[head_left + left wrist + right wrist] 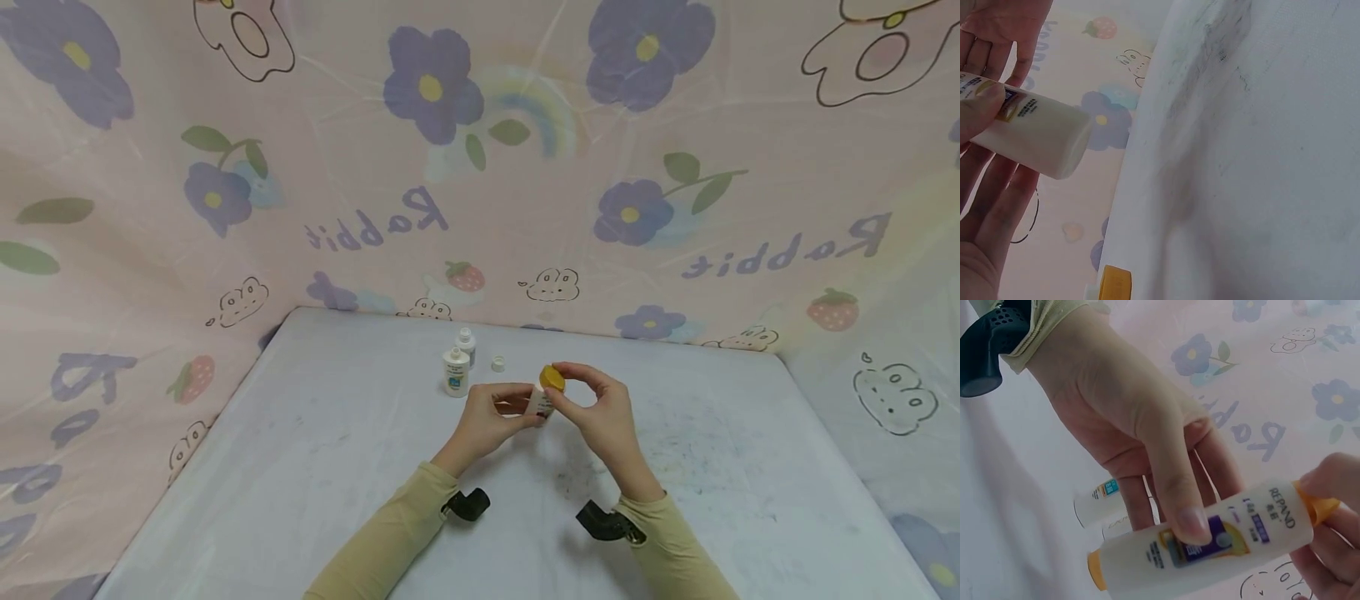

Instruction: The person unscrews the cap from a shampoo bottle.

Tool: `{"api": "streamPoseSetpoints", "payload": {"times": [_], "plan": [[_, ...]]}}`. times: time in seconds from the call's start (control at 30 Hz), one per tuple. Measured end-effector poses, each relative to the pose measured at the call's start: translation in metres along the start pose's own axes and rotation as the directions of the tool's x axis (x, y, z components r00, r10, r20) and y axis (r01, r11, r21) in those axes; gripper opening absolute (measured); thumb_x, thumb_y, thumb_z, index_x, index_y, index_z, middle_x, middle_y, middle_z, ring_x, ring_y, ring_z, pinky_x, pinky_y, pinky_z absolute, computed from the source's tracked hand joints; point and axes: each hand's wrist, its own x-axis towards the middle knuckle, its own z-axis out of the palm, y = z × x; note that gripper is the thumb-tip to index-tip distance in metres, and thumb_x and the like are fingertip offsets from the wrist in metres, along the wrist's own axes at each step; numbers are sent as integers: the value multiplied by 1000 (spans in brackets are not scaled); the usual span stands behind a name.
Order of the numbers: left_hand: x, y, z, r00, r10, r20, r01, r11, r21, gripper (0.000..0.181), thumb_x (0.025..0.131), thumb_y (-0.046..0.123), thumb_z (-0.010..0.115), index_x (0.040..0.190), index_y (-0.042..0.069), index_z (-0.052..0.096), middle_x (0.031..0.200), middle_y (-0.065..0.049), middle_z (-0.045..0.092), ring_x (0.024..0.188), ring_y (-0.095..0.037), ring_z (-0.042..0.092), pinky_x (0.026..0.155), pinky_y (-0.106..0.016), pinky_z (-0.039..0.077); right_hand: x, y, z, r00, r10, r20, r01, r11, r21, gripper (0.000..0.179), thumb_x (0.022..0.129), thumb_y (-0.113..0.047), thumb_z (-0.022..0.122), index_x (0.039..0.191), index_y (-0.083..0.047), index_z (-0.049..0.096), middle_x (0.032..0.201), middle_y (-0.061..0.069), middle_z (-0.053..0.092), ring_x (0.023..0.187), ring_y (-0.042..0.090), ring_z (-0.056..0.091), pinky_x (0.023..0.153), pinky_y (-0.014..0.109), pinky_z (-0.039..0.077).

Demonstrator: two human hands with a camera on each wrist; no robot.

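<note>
In the head view my left hand [491,412] holds a white plastic bottle [538,404] tilted in front of me. My right hand [606,412] pinches its yellow cap [552,378] between thumb and fingers. The right wrist view shows the purple label of this bottle [1235,550] under the left thumb, with fingers at the yellow cap [1317,509]. Seen from the left wrist, the plain white base of the bottle [1063,147] points toward the table.
Two white bottles [455,375] without caps stand behind the left hand. Near them lies a small white cap [498,363]. A separate yellow piece [1115,284] shows low in the left wrist view. Patterned cloth [495,233] walls the white table [322,467].
</note>
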Motion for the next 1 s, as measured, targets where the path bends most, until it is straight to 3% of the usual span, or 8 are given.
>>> {"api": "streamPoseSetpoints", "payload": {"times": [0.4, 0.63, 0.83, 1.0], "plan": [[1, -1, 0, 998, -61, 12, 62, 998, -29, 39, 73, 7, 83, 110, 5, 71, 100, -2, 71, 84, -14, 68, 75, -29, 57, 2, 9, -7, 989, -14, 148, 0, 996, 91, 30, 89, 3, 64, 119, 5, 62, 121, 19, 61, 121, 27, 48, 109, 54, 25], [0, -3, -1, 997, -74, 7, 75, 996, -49, 39, 73, 6, 82, 110, 4, 71, 104, -4, 70, 89, -15, 68, 76, -29, 57, 7, 42, -6, 984, -52, 172, 31, 992, 125, 32, 92, -3, 63, 124, -6, 62, 124, 11, 62, 125, 18, 46, 112, 50, 20], [-1, 2, -3, 995, -94, -18, 93, 994, -64, 40, 74, 2, 80, 113, 2, 69, 106, -7, 69, 95, -17, 66, 78, -29, 56, 4, 20, -3, 981, -110, 162, 89, 987, 131, 37, 91, 5, 61, 127, 4, 56, 128, 18, 58, 128, 28, 44, 111, 52, 24], [-4, 25, -7, 994, -86, -70, 84, 996, -30, 40, 76, -3, 78, 114, -3, 67, 108, -12, 67, 98, -22, 64, 80, -32, 56, -1, 3, 1, 994, -84, 64, 80, 995, 61, 44, 88, 5, 64, 130, 3, 52, 128, 18, 56, 124, 30, 47, 109, 53, 28]]}}
